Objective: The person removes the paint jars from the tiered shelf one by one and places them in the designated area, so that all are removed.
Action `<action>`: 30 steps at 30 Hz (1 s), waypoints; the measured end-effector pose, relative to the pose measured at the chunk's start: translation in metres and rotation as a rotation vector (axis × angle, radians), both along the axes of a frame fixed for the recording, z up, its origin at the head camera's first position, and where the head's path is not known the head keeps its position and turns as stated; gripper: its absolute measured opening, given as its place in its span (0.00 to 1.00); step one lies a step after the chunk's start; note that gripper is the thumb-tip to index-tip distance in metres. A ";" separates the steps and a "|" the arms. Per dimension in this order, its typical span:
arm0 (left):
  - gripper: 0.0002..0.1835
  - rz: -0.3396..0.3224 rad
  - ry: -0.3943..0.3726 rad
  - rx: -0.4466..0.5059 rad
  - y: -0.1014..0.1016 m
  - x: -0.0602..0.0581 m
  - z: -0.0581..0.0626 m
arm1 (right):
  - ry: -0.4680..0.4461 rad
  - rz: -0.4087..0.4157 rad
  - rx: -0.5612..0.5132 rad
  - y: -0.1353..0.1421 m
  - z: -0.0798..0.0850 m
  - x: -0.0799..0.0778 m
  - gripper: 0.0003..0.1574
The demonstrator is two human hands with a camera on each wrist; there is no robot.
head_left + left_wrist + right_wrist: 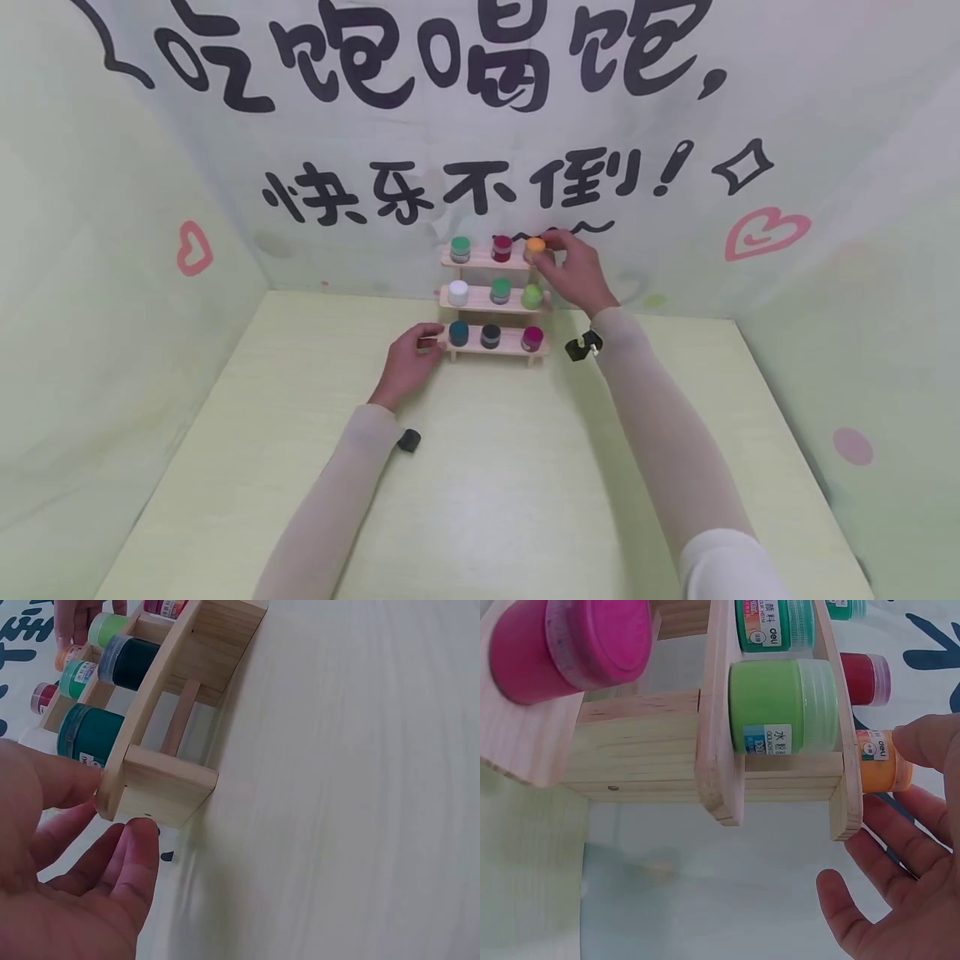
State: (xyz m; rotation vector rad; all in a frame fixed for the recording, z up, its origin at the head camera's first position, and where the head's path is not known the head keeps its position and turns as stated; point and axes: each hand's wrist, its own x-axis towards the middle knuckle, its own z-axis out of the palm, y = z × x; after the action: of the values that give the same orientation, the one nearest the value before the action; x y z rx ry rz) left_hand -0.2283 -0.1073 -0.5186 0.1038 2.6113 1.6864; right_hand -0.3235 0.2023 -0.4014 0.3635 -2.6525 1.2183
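Note:
A three-tier wooden display rack point(512, 343) stands at the back of the table, with small paint jars on each tier. At the right end of the top tier, my right hand point(573, 271) pinches an orange paint jar point(885, 766) between thumb and fingers. Beside it stand a dark red jar point(502, 248) and a green jar point(461, 249). My left hand point(408, 360) holds the left end of the bottom tier, its thumb at the shelf edge and fingertips at the end leg, close to a teal jar point(90, 735).
On the middle tier are a white jar point(458, 292), a green jar point(500, 291) and a light green jar point(780, 705). A black jar point(491, 336) and a magenta jar point(532, 338) share the bottom tier. Behind the rack hangs a printed cloth wall point(360, 250).

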 end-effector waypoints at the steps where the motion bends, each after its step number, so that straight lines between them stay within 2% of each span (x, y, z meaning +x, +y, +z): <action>1: 0.18 0.006 -0.004 0.004 0.000 0.000 0.000 | 0.000 0.001 -0.004 -0.001 0.000 -0.001 0.30; 11: 0.18 0.054 -0.066 0.027 0.002 -0.003 -0.002 | 0.000 -0.013 -0.041 -0.004 -0.001 -0.002 0.31; 25: 0.19 0.052 -0.076 0.070 0.003 -0.004 -0.001 | -0.039 -0.045 -0.124 0.004 0.000 0.009 0.30; 30: 0.19 0.055 -0.086 0.072 0.003 -0.004 -0.001 | -0.047 -0.034 -0.165 0.009 -0.003 0.014 0.31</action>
State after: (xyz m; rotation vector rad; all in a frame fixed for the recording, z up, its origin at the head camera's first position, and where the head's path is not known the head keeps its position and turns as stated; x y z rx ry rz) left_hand -0.2326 -0.1046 -0.5194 -0.0383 2.5148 1.7604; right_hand -0.3092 0.2116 -0.4041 0.2648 -2.5612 1.4391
